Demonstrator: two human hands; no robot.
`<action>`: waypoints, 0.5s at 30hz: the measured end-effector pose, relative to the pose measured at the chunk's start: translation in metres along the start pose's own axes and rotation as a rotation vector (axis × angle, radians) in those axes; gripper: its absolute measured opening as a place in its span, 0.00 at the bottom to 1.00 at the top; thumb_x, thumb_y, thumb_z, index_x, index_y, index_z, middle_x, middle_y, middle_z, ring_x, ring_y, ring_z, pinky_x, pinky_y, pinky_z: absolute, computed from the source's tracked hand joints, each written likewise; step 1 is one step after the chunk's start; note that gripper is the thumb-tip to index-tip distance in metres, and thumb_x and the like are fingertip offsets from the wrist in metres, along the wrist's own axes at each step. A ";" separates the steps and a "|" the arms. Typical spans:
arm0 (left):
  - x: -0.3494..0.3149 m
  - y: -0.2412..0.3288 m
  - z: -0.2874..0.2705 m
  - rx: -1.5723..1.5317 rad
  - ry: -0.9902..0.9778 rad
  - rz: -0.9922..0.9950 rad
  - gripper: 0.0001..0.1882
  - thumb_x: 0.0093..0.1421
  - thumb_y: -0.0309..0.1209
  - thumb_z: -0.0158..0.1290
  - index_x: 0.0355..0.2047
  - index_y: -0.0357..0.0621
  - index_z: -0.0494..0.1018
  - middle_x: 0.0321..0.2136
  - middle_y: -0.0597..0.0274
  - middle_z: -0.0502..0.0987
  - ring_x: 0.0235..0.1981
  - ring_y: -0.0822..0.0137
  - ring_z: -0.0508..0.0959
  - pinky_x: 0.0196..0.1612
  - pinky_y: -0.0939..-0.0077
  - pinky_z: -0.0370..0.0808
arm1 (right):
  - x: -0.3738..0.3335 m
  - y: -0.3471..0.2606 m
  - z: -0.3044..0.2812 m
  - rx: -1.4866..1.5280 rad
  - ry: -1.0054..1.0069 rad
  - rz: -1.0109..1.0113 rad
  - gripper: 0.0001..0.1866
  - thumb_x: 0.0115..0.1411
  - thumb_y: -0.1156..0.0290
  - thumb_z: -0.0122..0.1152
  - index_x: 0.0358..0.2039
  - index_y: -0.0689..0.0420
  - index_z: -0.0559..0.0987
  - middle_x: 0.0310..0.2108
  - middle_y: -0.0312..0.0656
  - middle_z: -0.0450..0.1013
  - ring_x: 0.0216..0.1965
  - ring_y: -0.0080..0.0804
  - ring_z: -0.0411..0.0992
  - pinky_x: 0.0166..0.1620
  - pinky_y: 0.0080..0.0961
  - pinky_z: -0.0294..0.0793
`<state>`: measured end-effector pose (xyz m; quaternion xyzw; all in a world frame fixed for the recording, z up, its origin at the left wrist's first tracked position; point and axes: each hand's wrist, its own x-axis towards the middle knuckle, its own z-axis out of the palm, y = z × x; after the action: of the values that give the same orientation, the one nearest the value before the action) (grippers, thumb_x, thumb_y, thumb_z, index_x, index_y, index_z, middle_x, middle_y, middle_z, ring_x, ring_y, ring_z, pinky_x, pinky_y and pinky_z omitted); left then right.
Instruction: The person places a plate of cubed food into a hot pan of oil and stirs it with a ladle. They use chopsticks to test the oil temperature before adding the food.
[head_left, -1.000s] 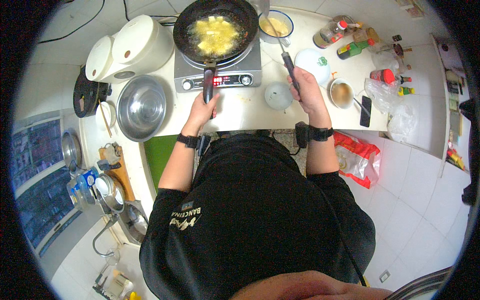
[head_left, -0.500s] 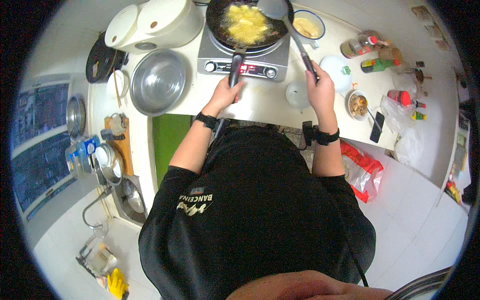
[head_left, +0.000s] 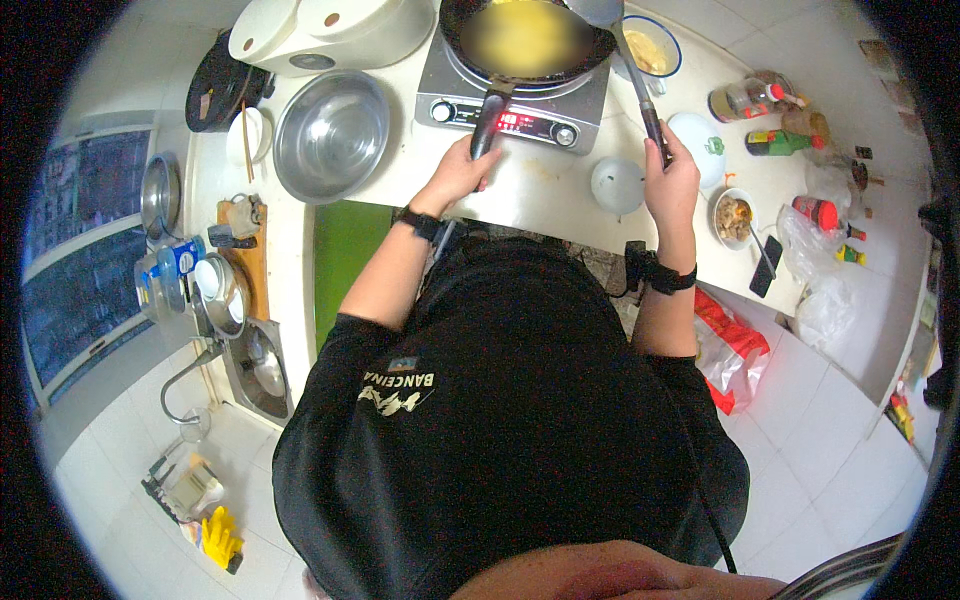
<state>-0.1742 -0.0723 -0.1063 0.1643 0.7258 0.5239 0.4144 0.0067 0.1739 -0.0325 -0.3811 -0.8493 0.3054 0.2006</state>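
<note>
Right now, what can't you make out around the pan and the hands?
- Food in the pan: blurred yellow patch, head view; kind unclear.
- Pan's far rim: cut off by the top edge.
- Left hand grip on the pan handle: fingers curl under, hidden.
- Spatula blade: partly cut off at the top edge.
- Right hand: fingertips hidden behind the spatula handle.

— What are you holding?
— Your dark frying pan (head_left: pixel 527 40) sits flat on the cooker, yellow food inside, black handle toward you. Your metal ladle (head_left: pixel 625 60) slants across its right rim, bowl up top.
</note>
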 end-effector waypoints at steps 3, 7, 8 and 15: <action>0.004 -0.003 0.007 0.013 0.018 0.011 0.14 0.66 0.39 0.56 0.36 0.40 0.68 0.17 0.70 0.70 0.15 0.77 0.69 0.18 0.80 0.67 | 0.003 0.000 -0.001 -0.030 -0.017 0.002 0.20 0.62 0.65 0.61 0.54 0.58 0.78 0.41 0.58 0.78 0.42 0.51 0.78 0.48 0.37 0.75; -0.026 0.012 0.002 0.009 0.034 -0.067 0.14 0.66 0.39 0.56 0.34 0.41 0.68 0.17 0.70 0.70 0.15 0.76 0.70 0.18 0.80 0.67 | 0.004 0.002 0.000 0.033 0.008 0.009 0.20 0.62 0.65 0.62 0.53 0.60 0.78 0.41 0.59 0.77 0.42 0.50 0.78 0.48 0.36 0.75; -0.034 0.016 -0.001 -0.020 0.037 -0.090 0.14 0.65 0.39 0.56 0.33 0.41 0.68 0.17 0.70 0.70 0.15 0.76 0.70 0.18 0.80 0.67 | 0.004 0.004 0.001 0.041 0.015 0.011 0.20 0.62 0.65 0.62 0.53 0.60 0.78 0.41 0.59 0.78 0.42 0.50 0.78 0.47 0.36 0.75; -0.021 0.008 -0.006 0.029 0.002 -0.070 0.17 0.65 0.40 0.57 0.38 0.39 0.67 0.17 0.70 0.70 0.14 0.77 0.69 0.18 0.80 0.68 | -0.001 0.009 -0.004 0.095 0.022 0.053 0.21 0.62 0.66 0.62 0.53 0.61 0.78 0.40 0.57 0.79 0.38 0.45 0.79 0.45 0.31 0.76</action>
<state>-0.1673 -0.0874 -0.0896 0.1444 0.7389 0.4988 0.4293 0.0141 0.1797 -0.0361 -0.3969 -0.8211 0.3463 0.2197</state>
